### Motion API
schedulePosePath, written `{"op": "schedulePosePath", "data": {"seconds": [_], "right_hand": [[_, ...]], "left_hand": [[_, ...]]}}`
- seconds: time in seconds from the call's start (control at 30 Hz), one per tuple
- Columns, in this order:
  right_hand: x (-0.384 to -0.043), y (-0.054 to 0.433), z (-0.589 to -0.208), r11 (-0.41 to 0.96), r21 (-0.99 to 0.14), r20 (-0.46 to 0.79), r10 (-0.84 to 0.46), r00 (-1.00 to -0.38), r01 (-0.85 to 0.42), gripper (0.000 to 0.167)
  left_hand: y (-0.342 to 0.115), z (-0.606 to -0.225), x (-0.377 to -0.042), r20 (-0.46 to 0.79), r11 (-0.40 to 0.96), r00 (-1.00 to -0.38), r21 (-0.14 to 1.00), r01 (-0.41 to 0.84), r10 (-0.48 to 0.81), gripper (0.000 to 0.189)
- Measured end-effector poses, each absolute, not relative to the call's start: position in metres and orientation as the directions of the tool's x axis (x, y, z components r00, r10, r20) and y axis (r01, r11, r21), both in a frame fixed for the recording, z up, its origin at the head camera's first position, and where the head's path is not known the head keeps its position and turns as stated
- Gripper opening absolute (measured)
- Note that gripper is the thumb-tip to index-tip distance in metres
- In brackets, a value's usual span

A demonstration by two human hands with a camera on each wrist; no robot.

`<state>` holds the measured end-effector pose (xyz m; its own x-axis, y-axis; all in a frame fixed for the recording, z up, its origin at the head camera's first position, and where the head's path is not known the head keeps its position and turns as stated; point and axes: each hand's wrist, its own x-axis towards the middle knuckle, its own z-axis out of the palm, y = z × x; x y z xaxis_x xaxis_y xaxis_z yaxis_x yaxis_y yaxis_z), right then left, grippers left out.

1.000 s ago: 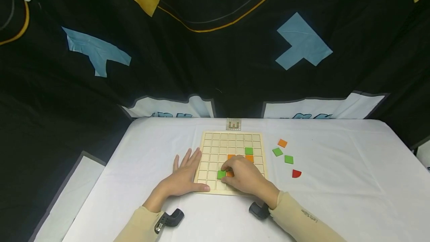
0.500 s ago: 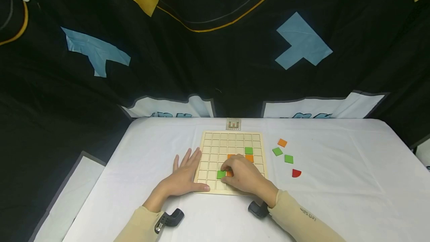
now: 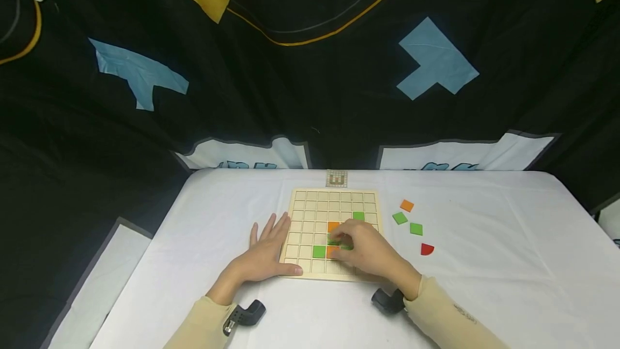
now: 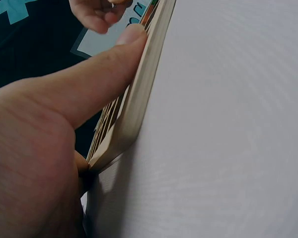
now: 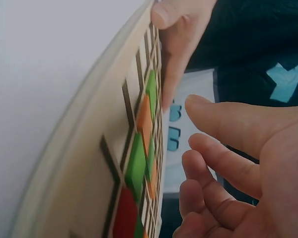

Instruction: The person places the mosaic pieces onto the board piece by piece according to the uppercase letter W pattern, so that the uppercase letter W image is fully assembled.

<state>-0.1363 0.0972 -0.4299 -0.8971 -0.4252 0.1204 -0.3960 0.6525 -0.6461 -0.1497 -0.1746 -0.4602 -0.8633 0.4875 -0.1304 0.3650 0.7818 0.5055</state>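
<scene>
A pale wooden grid board [image 3: 304, 198] lies on the table. My left hand [image 3: 261, 257] rests along its left edge, fingers spread, with the thumb on the front rim in the left wrist view. My right hand [image 3: 368, 249] is just above the board's right half, thumb and fingertips apart, holding nothing. Beneath its fingers sit an orange tile [image 3: 332, 252] and a green one, partly hidden. Left of them is a green tile [image 3: 318, 252]; behind them, another orange tile [image 3: 333, 227]. In the right wrist view a red tile [image 5: 123, 213] sits near a green tile [image 5: 135, 161].
Right of the board lie a loose orange tile [image 3: 407, 206], two green tiles [image 3: 416, 229] and a red quarter-round piece [image 3: 427, 249]. A small patterned grid card [image 3: 336, 179] lies behind the board at the table's [image 3: 484, 220] back edge. A dark printed cloth [image 3: 310, 96] hangs beyond.
My right hand has lifted off the tiles and shifted right, its fingers parting. A green tile between the two orange ones now shows. My left hand has stayed still.
</scene>
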Motion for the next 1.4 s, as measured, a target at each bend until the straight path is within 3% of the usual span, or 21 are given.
{"op": "schedulePosePath", "data": {"seconds": [0.53,1.03,1.4], "right_hand": [[-0.131,0.143,-0.425,0.677,-0.666,0.096,-0.338,-0.936,-0.313,0.029],[-0.116,0.203,-0.423,0.734,-0.623,0.171,-0.209,-0.963,-0.271,0.026],[-0.106,0.229,-0.431,0.744,-0.615,0.182,-0.189,-0.965,-0.261,0.029]], "left_hand": [[-0.173,-0.46,-0.15,-0.142,0.785,-0.864,0.507,0.356,0.483,0.125],[-0.173,-0.46,-0.149,-0.148,0.783,-0.864,0.515,0.349,0.482,0.125],[-0.174,-0.459,-0.149,-0.139,0.781,-0.863,0.512,0.358,0.486,0.124]]}}
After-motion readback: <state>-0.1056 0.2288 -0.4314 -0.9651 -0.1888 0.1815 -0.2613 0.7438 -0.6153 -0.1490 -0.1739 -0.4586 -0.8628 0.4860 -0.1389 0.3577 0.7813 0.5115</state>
